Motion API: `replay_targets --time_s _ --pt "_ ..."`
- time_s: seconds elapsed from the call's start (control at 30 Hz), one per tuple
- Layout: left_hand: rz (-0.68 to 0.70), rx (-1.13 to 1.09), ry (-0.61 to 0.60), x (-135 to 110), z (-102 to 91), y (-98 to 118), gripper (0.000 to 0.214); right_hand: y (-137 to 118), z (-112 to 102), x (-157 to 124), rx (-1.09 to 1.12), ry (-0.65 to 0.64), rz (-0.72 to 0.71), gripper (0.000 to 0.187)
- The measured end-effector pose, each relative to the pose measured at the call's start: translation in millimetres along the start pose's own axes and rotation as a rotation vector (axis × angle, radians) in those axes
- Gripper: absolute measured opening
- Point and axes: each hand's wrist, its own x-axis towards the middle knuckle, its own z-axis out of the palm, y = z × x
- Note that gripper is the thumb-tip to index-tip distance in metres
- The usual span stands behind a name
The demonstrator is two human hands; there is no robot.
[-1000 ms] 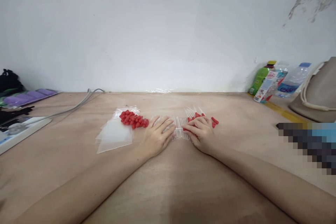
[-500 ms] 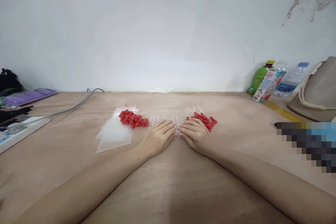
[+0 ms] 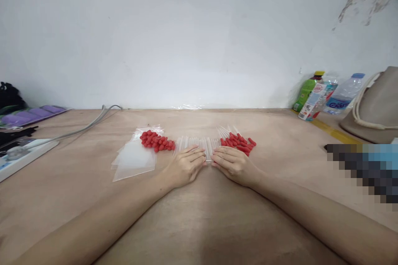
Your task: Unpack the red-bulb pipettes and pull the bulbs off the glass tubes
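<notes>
A row of clear thin tubes point(image 3: 209, 145) lies side by side on the table in front of me. Over the near left part of the row rests my left hand point(image 3: 188, 163), fingers stretched out and flat. My right hand point(image 3: 234, 164) lies the same way on the near right part, its fingertips a small gap from the left ones. Left of the tubes is a heap of red rubber bulbs point(image 3: 155, 140), partly on clear plastic bags point(image 3: 133, 160). Just beyond my right hand lie several droppers point(image 3: 238, 140) with red bulbs and clear tips pointing away.
Bottles point(image 3: 340, 93) and a carton point(image 3: 313, 101) stand at the back right, beside a beige bag point(image 3: 377, 99). On the left are a white power strip point(image 3: 40, 148) with a grey cable point(image 3: 83, 129) and a purple tray point(image 3: 37, 114). A white wall point(image 3: 186, 41) bounds the back.
Both hands have slid slightly towards me and a little apart. More of the tubes and of the red-bulbed droppers now shows beyond my fingers.
</notes>
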Motion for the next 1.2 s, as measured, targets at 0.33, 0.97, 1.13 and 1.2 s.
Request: replay_targets --time_s 0.33,0.97,1.13,1.2 --pt "0.006 -0.028 0.015 -1.2 -1.9 2.0 0.016 1.3 -7.0 -5.4 -0.042 -0.054 -0.065 0.017" --pt "-0.460 0.051 -0.116 10.8 -8.8 -22.8 0.026 96.9 -49.9 -25.0 0.031 -0.055 1.048 0.023" --pt "-0.359 0.087 -0.166 29.5 7.9 -14.5 0.022 112.1 -56.4 -36.2 0.220 -0.164 1.370 0.018" --pt "-0.340 0.108 -0.209 34.1 12.8 -12.3 0.019 114.0 -55.6 -40.6 0.276 -0.192 1.436 0.016"
